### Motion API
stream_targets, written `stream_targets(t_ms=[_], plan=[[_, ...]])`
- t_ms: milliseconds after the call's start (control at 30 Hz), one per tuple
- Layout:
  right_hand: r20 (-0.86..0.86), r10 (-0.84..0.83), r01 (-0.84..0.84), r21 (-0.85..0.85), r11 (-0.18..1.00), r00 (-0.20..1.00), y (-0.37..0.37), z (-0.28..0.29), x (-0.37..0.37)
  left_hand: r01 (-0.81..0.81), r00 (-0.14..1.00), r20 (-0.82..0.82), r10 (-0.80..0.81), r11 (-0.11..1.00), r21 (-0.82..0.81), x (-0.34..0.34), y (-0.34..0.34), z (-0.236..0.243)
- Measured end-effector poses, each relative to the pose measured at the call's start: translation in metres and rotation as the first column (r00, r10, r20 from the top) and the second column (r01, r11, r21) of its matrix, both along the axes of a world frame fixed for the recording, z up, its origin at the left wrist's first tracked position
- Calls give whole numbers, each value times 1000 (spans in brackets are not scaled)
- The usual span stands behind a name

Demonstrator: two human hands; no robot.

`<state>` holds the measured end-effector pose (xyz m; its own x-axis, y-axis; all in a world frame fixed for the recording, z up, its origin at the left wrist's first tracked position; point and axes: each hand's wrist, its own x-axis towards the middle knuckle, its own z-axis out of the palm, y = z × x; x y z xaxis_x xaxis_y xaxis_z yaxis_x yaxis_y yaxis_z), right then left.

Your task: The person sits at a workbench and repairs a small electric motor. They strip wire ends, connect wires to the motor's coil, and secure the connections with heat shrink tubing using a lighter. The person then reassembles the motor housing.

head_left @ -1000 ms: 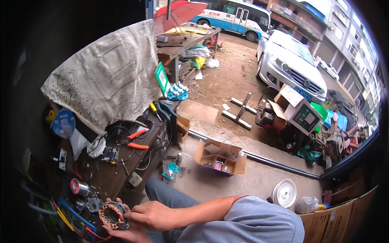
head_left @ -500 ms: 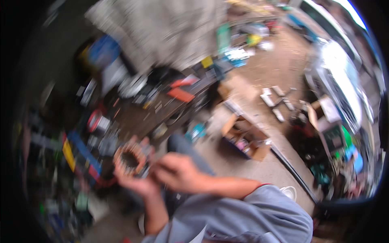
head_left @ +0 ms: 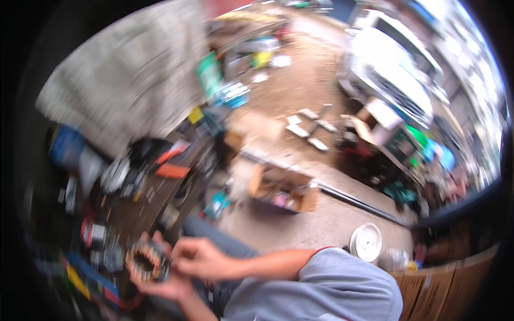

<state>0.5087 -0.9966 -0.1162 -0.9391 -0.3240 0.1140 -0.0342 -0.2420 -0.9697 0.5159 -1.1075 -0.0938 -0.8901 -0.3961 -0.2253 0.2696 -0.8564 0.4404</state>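
A ring-shaped motor stator with copper windings (head_left: 157, 257) rests in my left hand (head_left: 172, 284), its round opening showing. The fingers of that hand curl about its outer side. Close against the stator's right side, my right hand (head_left: 202, 260) has its fingers bent and drawn together. Blur hides whether a wire or something else small is between those fingertips, and whether they touch the stator.
Left of my hands, a dark workbench (head_left: 136, 211) carries tools, an orange piece (head_left: 172, 170) and a red-and-white can (head_left: 93, 234). An open cardboard box (head_left: 305, 202) and a teal power tool (head_left: 217, 204) lie on the floor. Farther off stands a white car (head_left: 393, 67).
The whole view has swung, and my hands with the stator now appear lower and farther left. My left hand keeps its hold, and my right hand stays beside the stator.
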Motion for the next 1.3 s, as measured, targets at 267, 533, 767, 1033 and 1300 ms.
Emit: stream_targets(t_ms=[267, 533, 767, 1033, 1300], plan=[[-314, -256, 315, 153, 937, 914, 44, -7, -4, 396, 908, -225, -354, 899, 185, -23, 20, -46], [-564, -341, 572, 302, 763, 753, 71, 16, 4, 561, 821, -251, -513, 806, 187, -30, 40, -47], [-641, -264, 593, 373, 714, 720, 74, 11, 5, 535, 822, -245, -514, 844, 23, -24, 55, -53], [-625, -199, 538, 416, 733, 755, 73, 38, 0, 340, 912, -197, -360, 932, -125, -13, 56, -50], [-527, 7, 369, 604, 706, 850, 54, 46, 18, 379, 881, -350, -318, 918, 121, 13, 41, -41]])
